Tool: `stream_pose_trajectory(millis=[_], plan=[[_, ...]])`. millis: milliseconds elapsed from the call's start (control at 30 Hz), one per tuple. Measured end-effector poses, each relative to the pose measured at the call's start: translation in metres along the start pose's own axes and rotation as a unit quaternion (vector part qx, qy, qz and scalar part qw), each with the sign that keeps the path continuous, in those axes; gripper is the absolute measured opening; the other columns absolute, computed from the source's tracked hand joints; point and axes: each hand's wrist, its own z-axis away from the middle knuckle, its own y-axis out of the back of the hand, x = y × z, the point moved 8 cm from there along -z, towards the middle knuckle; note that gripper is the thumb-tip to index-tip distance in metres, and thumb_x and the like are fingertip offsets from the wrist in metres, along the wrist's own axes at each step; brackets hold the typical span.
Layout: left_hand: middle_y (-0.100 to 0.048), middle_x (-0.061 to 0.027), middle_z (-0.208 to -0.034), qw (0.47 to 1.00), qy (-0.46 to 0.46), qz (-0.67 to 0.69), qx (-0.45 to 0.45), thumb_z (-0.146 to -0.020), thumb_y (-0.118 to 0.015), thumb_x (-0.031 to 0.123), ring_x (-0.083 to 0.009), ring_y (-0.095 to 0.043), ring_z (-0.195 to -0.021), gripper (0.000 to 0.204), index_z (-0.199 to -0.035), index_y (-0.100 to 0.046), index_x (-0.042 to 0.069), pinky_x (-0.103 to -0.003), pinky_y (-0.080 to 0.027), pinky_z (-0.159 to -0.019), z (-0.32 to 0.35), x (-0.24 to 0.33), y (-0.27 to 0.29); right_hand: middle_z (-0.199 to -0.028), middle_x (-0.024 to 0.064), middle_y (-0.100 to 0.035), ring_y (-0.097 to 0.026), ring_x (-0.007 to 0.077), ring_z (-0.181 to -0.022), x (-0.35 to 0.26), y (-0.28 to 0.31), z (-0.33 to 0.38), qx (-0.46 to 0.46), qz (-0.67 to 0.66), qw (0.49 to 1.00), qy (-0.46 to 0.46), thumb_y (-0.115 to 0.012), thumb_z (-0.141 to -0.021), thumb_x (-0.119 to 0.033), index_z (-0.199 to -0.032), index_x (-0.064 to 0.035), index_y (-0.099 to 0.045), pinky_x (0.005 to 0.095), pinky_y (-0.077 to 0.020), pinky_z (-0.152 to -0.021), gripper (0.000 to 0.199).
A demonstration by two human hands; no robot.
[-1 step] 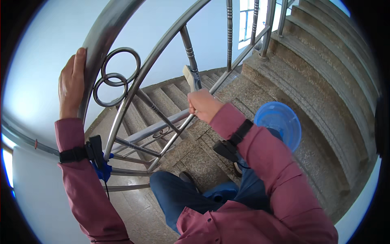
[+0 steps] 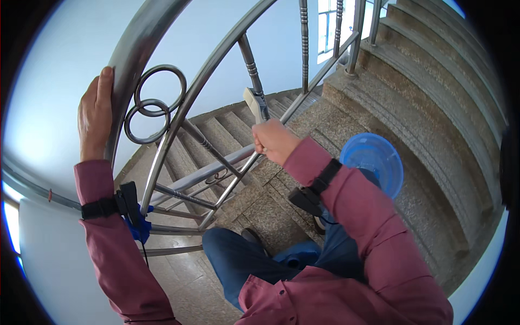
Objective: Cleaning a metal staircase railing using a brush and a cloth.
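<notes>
My left hand [image 2: 96,116] grips the thick metal handrail [image 2: 130,57], thumb lying along its side and the other fingers mostly hidden. In my closed right hand [image 2: 275,140] is a scrub brush [image 2: 252,102] with a cream back and greyish bristles. The brush points up and away from me, its bristle side against or very close to the lower part of a ridged metal baluster [image 2: 250,62]. Below it runs the slanting lower rail [image 2: 295,105]. Two linked metal rings [image 2: 157,103] fill the gap between handrail and inner rail beside my left hand.
A translucent blue bucket [image 2: 398,168] stands on the steps to the right of my right forearm. Curved stone stairs [image 2: 433,81] rise at the right; more steps [image 2: 216,135] descend beyond the railing. Something blue [image 2: 298,254] lies between my legs, and a blue bundle [image 2: 140,227] hangs near my left wrist.
The view has shifted very slightly. Both hands and the brush keep practically the same places on the railing.
</notes>
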Motion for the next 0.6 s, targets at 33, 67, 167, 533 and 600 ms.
stream_pose_trajectory(millis=[33,67,167,533,600], plan=[[-0.071,-0.0171,-0.096,1.0,0.019,-0.007,0.004,-0.104,-0.039,0.067,-0.027,-0.065,-0.092,0.072,-0.125,-0.072,0.006,-0.04,-0.048,-0.087,0.003,-0.014,0.004,-0.068,0.0072,-0.046,-0.043,0.0179,-0.055,-0.017,-0.019,0.011,-0.006,-0.011,1.0,-0.002,-0.056,-0.086,0.002,-0.077,0.0004,-0.051,0.0331,-0.0366,-0.049,0.011],[-0.071,-0.0172,-0.096,0.998,0.046,-0.039,-0.013,-0.103,-0.038,0.067,-0.0263,-0.064,-0.09,0.074,-0.125,-0.072,0.006,-0.04,-0.048,-0.085,0.007,-0.029,0.011,-0.068,0.0068,-0.046,-0.043,0.0177,-0.055,-0.048,-0.038,0.039,0.057,-0.103,0.987,-0.11,-0.056,-0.086,0.001,-0.076,-0.0002,-0.051,0.0329,-0.0366,-0.049,0.012],[-0.069,-0.0169,-0.091,0.999,0.007,-0.018,0.038,-0.103,-0.037,0.069,-0.0251,-0.063,-0.086,0.077,-0.126,-0.072,0.004,-0.039,-0.048,-0.08,0.008,-0.018,0.012,-0.068,0.0067,-0.047,-0.044,0.0175,-0.055,-0.073,-0.034,0.073,0.127,-0.19,0.952,-0.202,-0.056,-0.087,0.001,-0.076,-0.0008,-0.051,0.0323,-0.0368,-0.049,0.013],[-0.066,-0.0175,-0.086,1.0,-0.01,-0.014,0.021,-0.104,-0.035,0.069,-0.0241,-0.059,-0.08,0.08,-0.124,-0.07,0.0,-0.038,-0.046,-0.074,0.006,-0.01,0.006,-0.068,0.0062,-0.046,-0.045,0.018,-0.056,-0.067,-0.024,0.017,0.164,-0.216,0.941,-0.201,-0.056,-0.089,0.002,-0.077,-0.0014,-0.051,0.0345,-0.0363,-0.049,0.013],[-0.065,-0.0169,-0.084,1.0,0.007,0.001,0.019,-0.104,-0.035,0.069,-0.024,-0.056,-0.078,0.08,-0.122,-0.07,-0.002,-0.038,-0.045,-0.071,0.008,-0.013,0.009,-0.067,0.0064,-0.046,-0.044,0.018,-0.055,0.008,-0.012,-0.032,0.072,-0.104,0.987,-0.101,-0.056,-0.089,0.001,-0.076,-0.0013,-0.051,0.0349,-0.036,-0.049,0.014]])
